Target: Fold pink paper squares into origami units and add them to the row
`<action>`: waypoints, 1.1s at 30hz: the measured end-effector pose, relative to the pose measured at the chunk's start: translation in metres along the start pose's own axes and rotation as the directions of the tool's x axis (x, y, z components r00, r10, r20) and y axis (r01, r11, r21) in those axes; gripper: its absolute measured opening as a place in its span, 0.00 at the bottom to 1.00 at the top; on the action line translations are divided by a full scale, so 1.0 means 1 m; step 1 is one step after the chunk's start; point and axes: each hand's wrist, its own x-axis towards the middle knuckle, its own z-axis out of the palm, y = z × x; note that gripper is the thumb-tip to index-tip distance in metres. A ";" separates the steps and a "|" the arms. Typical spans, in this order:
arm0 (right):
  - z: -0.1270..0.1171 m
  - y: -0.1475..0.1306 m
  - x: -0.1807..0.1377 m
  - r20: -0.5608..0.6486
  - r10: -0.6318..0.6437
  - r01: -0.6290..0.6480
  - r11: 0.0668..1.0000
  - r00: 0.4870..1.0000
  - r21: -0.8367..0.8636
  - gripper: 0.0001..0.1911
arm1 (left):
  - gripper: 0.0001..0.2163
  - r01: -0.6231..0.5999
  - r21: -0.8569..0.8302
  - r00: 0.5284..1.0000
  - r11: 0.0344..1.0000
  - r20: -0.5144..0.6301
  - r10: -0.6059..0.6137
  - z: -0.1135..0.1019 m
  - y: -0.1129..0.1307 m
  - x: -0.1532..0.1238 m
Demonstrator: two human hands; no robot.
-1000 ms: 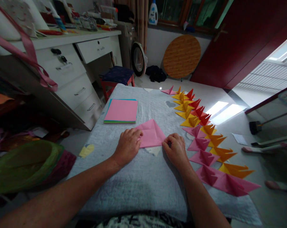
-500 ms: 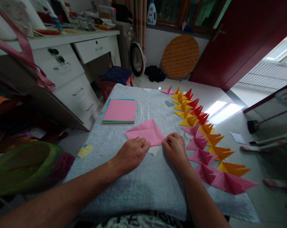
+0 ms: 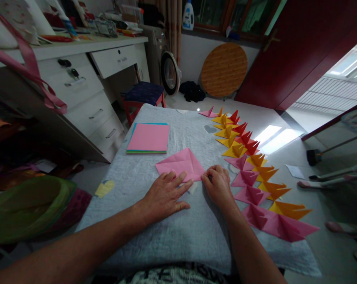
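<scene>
A creased sheet of pink origami paper (image 3: 183, 161) lies on the cloth-covered table, partly folded, one corner pointing away from me. My left hand (image 3: 165, 195) rests flat with its fingers spread; the fingertips touch the near edge of the paper and the thumb lies on the cloth. At the paper's right corner, my right hand (image 3: 218, 182) is closed, thumb and forefinger pinching that corner. Beyond my left hand is a stack of coloured paper squares (image 3: 149, 137) with a pink one on top. The near edge of the sheet is partly covered by my left fingers.
Rows of folded paper cranes (image 3: 249, 195) in pink, yellow, orange and red stand along the table's right side. A blue-grey cloth (image 3: 131, 232) covers the table. To the left are a green-lined bin (image 3: 27, 209) and a white desk (image 3: 84, 94); a stool (image 3: 143, 94) stands behind.
My left hand has opened: its fingers have spread and the thumb has swung out towards me. My right hand and the pink paper have stayed in place.
</scene>
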 end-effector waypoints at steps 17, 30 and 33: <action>0.000 0.003 0.000 -0.033 0.028 -0.032 0.993 0.999 -0.116 0.05 | 0.31 0.023 -0.016 1.000 1.000 0.017 -0.023 0.007 0.000 -0.002; -0.002 0.019 0.003 -0.094 0.013 -0.010 0.999 0.995 0.039 0.12 | 0.32 0.035 -0.061 0.999 0.998 0.012 -0.034 0.007 0.000 -0.001; -0.006 0.019 0.003 -0.123 0.028 -0.010 0.989 0.992 0.147 0.16 | 0.32 0.039 -0.071 0.999 0.997 0.026 -0.037 0.006 0.000 -0.001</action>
